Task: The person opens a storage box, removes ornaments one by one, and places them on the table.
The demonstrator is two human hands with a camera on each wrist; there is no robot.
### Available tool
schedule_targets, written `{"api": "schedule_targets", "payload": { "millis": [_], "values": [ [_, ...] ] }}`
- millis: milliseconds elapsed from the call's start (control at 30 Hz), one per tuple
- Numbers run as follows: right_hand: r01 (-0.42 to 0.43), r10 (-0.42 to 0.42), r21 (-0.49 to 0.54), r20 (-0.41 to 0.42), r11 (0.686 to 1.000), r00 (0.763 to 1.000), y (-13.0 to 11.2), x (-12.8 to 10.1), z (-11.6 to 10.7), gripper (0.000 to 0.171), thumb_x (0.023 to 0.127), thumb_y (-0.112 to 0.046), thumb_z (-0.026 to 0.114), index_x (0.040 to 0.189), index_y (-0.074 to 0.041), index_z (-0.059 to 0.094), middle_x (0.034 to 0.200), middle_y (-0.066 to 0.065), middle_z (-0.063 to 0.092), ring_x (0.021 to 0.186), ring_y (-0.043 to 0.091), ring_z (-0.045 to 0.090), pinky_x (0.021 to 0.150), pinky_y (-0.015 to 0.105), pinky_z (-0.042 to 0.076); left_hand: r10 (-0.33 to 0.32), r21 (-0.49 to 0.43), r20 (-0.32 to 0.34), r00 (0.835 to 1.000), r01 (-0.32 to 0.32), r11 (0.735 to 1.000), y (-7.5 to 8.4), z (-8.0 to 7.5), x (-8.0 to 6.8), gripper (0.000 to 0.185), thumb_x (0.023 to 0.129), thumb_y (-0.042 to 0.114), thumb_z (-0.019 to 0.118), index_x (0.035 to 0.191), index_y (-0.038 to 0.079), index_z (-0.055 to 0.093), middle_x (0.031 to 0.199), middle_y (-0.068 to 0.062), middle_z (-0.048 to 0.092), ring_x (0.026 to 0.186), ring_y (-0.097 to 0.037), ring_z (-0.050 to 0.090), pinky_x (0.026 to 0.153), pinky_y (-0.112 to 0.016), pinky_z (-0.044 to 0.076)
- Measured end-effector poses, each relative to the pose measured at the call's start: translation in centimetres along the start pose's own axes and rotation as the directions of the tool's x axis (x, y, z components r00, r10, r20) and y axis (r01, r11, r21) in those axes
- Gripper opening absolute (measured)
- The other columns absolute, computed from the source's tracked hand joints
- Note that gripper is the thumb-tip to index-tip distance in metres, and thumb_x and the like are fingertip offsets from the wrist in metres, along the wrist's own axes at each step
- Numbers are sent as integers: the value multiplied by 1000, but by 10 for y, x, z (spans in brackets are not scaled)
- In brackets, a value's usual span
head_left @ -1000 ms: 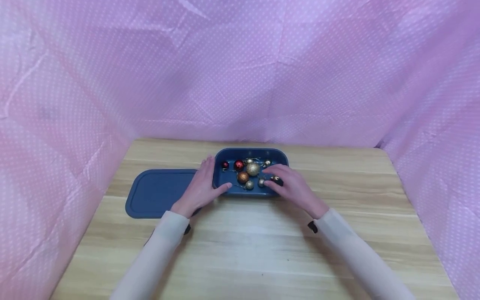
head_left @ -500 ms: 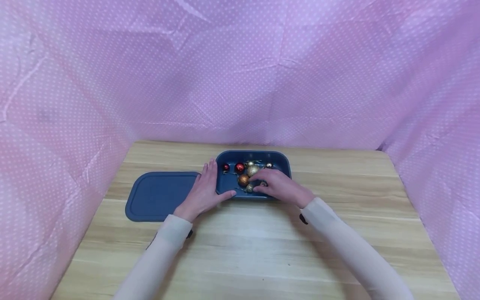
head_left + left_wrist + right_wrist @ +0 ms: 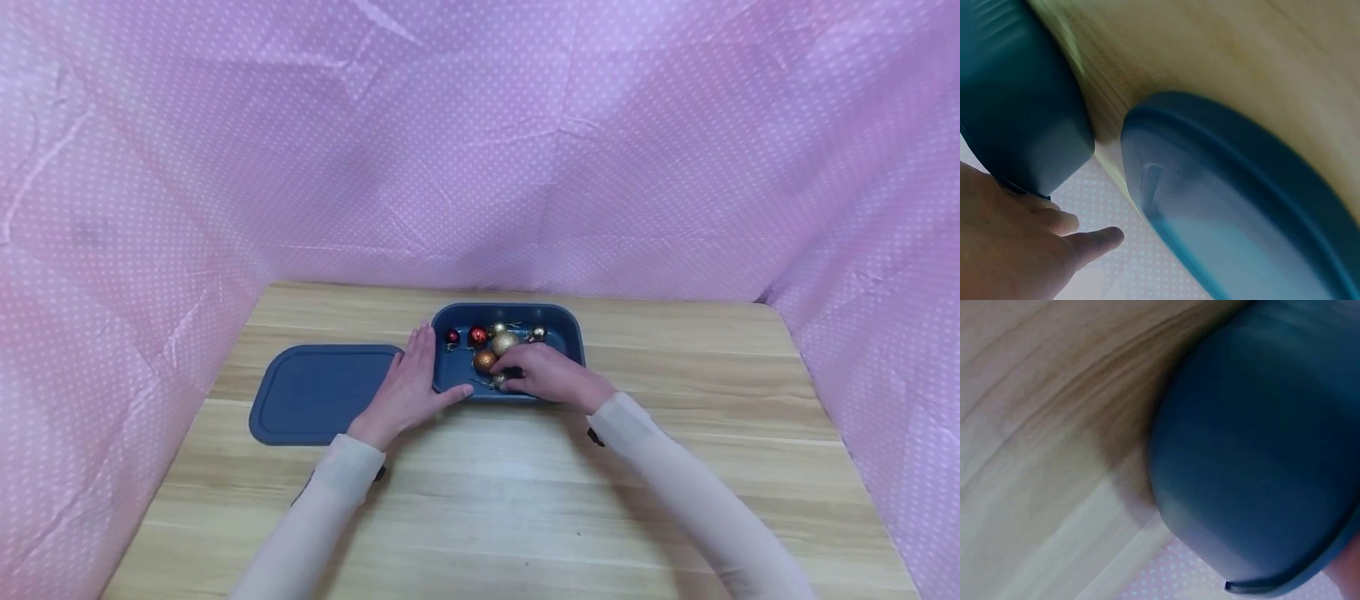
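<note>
Your left hand [image 3: 408,389] is lying with fingers straight against the left end of the blue container [image 3: 570,333], thumb along its near rim, apparently bracing it so it is not sliding on the wooden table [image 3: 487,500] while you are working inside. Your right hand [image 3: 551,375] is reaching over the near rim with fingers curling down among the small ornament balls [image 3: 504,342] (about 7 showing), apparently pinching a small gold ball [image 3: 499,380], though its grip is partly hidden. The matching lid [image 3: 322,392] is lying flat just left of the container, leaving it open.

Looks like a makeshift recording booth, not a real room: pink polka-dot cloth [image 3: 480,142] hangs as walls behind and to both sides of the hands, boxing in a plain light wood-grain surface [image 3: 495,508] right under them.
</note>
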State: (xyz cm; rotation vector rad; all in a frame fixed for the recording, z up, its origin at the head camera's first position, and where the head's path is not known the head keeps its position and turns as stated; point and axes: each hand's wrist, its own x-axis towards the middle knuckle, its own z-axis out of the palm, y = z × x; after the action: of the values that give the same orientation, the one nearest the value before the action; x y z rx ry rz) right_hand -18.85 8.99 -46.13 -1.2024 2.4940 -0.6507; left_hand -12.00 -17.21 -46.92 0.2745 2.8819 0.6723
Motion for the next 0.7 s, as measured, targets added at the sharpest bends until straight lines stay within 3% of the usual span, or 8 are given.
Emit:
{"api": "schedule_targets", "payload": {
  "millis": [333,700],
  "values": [
    [-14,13,18,31,1000,999,2,3,0,27,98,-15,74,124,-9,75,124,5,73,119,20,66,104,40,51,7,-14,2,1000,-7,1000,0,0,0,123,90,80,54,164,0,-3,173,-17,-5,159,-32,-4,125,-57,13],
    [-29,30,28,-29,999,999,-3,-6,-7,26,98,-14,73,124,-10,76,125,6,73,119,22,66,102,40,53,0,-13,18,1000,1,1000,-1,0,2,121,90,81,51,164,1,-3,173,-16,-4,159,-29,-5,126,-54,11]
  ]
}}
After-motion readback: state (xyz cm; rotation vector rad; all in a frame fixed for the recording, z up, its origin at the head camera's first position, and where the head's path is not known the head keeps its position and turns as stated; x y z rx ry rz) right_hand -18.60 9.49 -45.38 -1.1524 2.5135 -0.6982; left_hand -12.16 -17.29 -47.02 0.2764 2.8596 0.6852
